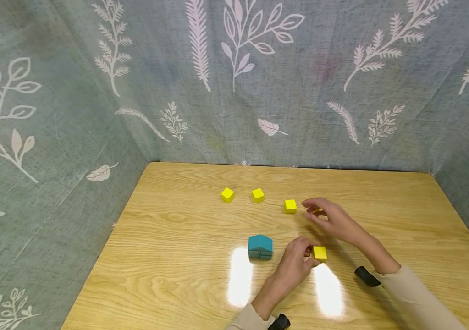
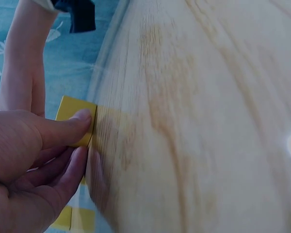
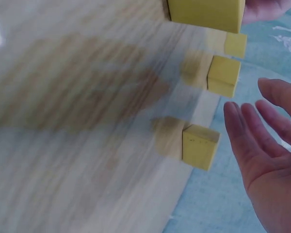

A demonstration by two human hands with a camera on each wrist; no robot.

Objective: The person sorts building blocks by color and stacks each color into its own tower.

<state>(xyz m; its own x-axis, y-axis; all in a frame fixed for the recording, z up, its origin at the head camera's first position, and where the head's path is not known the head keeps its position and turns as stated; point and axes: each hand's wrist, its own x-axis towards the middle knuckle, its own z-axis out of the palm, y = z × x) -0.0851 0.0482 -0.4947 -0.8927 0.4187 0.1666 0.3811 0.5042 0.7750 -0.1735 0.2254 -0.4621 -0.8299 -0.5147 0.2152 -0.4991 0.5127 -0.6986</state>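
My left hand [image 1: 294,263] pinches a yellow cube [image 1: 319,254] low at the table, toward its near side. In the left wrist view the thumb lies on one face of this yellow cube [image 2: 68,114], fingers bent beside it. Farther right and back, my right hand [image 1: 335,222] hovers with loosely curved fingers and nothing between them. Its fingertips are just right of another yellow cube [image 1: 290,206]. Part of one more yellow cube [image 1: 318,212] shows behind that hand. In the right wrist view, a yellow cube [image 3: 201,148] stands beside the fingers of the right hand [image 3: 274,150].
Left of the left hand stands a small teal house-shaped group of blocks [image 1: 260,247] with a peaked top. Two more yellow cubes, one at the left [image 1: 228,195] and one beside it [image 1: 257,195], sit farther back on the wooden table [image 1: 168,256]. A leaf-patterned curtain [image 1: 234,123] hangs behind.
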